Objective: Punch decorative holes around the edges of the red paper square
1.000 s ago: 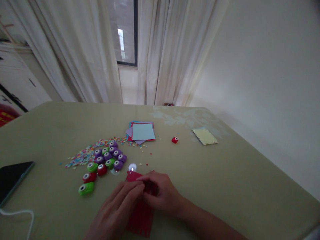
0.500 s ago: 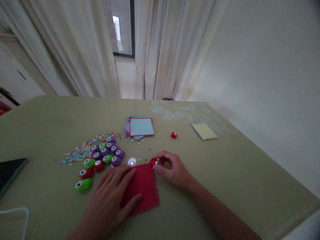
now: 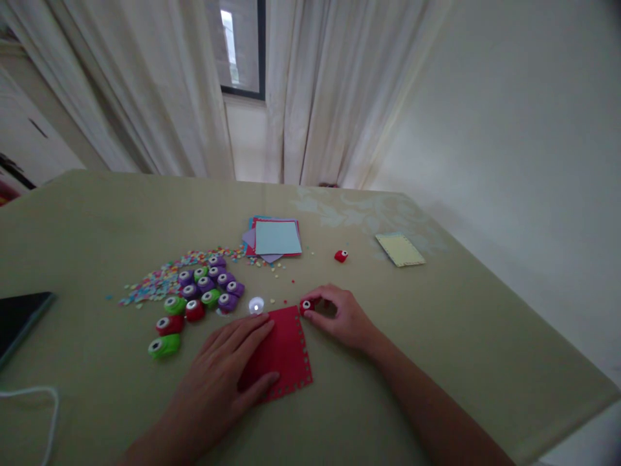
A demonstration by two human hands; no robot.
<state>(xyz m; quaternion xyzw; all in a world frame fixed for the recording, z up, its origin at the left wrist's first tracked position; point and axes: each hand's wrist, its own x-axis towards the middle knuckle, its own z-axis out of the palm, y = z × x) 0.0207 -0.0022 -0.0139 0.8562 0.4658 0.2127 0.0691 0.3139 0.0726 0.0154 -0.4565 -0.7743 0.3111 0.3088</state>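
A red sheet of paper [image 3: 284, 353] lies on the table, with punched holes along its right and lower edges. My left hand [image 3: 228, 366] rests flat on its left part, fingers stretched out, covering that side. Between thumb and fingers, my right hand [image 3: 339, 317] grips a small red craft punch [image 3: 306, 306] with a white round button, right at the sheet's upper right corner. Whether the paper's edge sits inside the punch I cannot tell. Just above the sheet is a shiny clear round object [image 3: 256, 305].
Several purple, green and red punches [image 3: 204, 283] cluster at left, beside a heap of paper confetti [image 3: 160, 281]. Farther back are stacked coloured papers [image 3: 277, 238], another red punch [image 3: 341, 256] and a pale yellow card [image 3: 400, 250]. A dark tablet-like device [image 3: 22, 320] and white cable [image 3: 53, 411] lie far left.
My right hand has shifted the red punch slightly right, from over the sheet's upper right corner to just beside it. The left hand stays on the paper. The view has tilted a little.
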